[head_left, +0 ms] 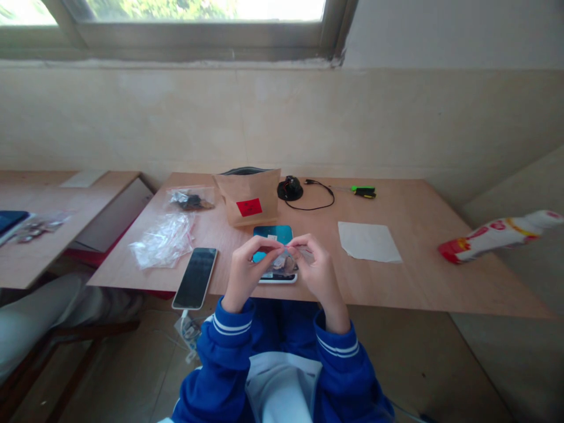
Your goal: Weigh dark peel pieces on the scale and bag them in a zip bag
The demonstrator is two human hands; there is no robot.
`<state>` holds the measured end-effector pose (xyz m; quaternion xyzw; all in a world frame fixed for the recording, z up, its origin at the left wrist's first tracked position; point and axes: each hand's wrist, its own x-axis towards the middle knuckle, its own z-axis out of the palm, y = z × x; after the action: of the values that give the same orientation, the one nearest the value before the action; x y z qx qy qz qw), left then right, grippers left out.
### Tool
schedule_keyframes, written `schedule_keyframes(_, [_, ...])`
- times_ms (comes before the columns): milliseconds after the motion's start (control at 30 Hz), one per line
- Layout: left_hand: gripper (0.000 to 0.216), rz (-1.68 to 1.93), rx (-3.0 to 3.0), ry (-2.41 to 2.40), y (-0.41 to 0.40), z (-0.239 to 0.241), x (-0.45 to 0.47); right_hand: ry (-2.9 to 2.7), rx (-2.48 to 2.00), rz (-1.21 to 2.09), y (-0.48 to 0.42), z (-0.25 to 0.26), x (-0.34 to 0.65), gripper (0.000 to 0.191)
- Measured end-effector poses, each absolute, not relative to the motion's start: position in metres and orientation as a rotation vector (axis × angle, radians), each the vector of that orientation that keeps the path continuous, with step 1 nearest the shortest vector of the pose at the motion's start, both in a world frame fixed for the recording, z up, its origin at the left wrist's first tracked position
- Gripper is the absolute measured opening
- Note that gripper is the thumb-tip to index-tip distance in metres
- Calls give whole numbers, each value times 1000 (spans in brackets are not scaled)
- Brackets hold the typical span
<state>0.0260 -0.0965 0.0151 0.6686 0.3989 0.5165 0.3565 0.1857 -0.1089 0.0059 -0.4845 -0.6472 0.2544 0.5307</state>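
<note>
Between my two hands hangs a small clear plastic bag (284, 267) with small brownish pieces in it. My left hand (253, 264) pinches the bag's top edge between thumb and forefinger. Opposite it, my right hand (314, 264) pinches the same edge, and the fingertips of both hands nearly meet. Below and behind the bag lies a flat device with a blue top and a white lower end (274, 233), partly covered by my hands and the bag. What the pieces in the bag are, I cannot make out.
Left on the table are a phone (196, 276) with a cable, clear bags (163, 241) and a bag of dark parts (191, 200). Behind stand a paper pouch (249, 194) and a black round device (290, 188). Rightward lie a screwdriver (363, 191), white paper (369, 241) and a bottle (497, 236).
</note>
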Motion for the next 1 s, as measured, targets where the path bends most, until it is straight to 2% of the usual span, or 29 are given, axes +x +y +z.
schedule_keyframes(433, [5, 1381, 1901, 1119, -97, 12, 34, -1559, -1271, 294, -106, -8, 159, 14])
schedule_keyframes(667, [13, 1463, 1689, 1143, -92, 7, 19, -1739, -1185, 252, -103, -2, 183, 14])
schedule_keyframes(1000, [17, 1196, 1846, 1091, -91, 11, 10, -1713, -1275, 35, -102, -6, 174, 25])
